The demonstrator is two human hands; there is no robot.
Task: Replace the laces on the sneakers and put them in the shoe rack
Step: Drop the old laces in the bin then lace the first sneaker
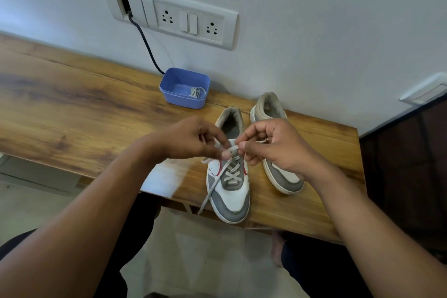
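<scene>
Two white and grey sneakers stand on a wooden table [72, 109], toes towards me. The left sneaker [229, 191] carries a grey lace [232, 173] crossed through its lower eyelets, and one loose end hangs over the table's front edge. Above its upper eyelets my left hand [193, 139] pinches the lace, and my right hand [271, 144] pinches it from the other side, fingertips almost touching. The right sneaker [278, 174] lies partly under my right hand; its eyelets are hidden.
A blue plastic box [185, 88] with a coiled lace [197, 92] stands near the wall behind the sneakers. A dark cable [145, 43] runs from the wall socket panel [188, 20] down behind the box. Dark furniture [406, 164] stands right of the table.
</scene>
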